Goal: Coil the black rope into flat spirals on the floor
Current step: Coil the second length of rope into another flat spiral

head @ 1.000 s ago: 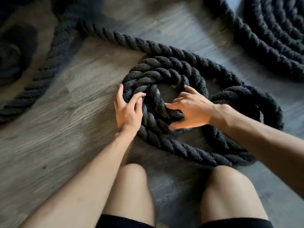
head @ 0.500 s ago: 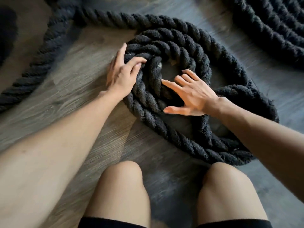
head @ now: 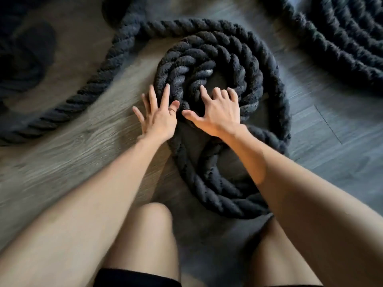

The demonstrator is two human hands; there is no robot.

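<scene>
A thick black twisted rope (head: 234,48) lies in a loose, uneven coil on the grey wooden floor (head: 72,146), several turns wide, stretched toward my knees. My left hand (head: 158,117) lies with straight, spread fingers against the coil's left outer edge, its thumb touching the rope. My right hand (head: 217,111) presses on the inner turns near the coil's middle, with its fingers bent over the rope and its thumb out to the left. A free length of the rope (head: 99,79) runs from the coil's top off to the left.
A second black rope coil (head: 348,38) lies at the upper right. More dark rope (head: 22,59) is heaped at the upper left. My bare knees (head: 153,230) are below the coil, close to its near end.
Both hands have come together at the coil's lower left part. The right hand has moved left, and its fingers now bend onto the inner turns. The left fingers have spread. The view has shifted.
</scene>
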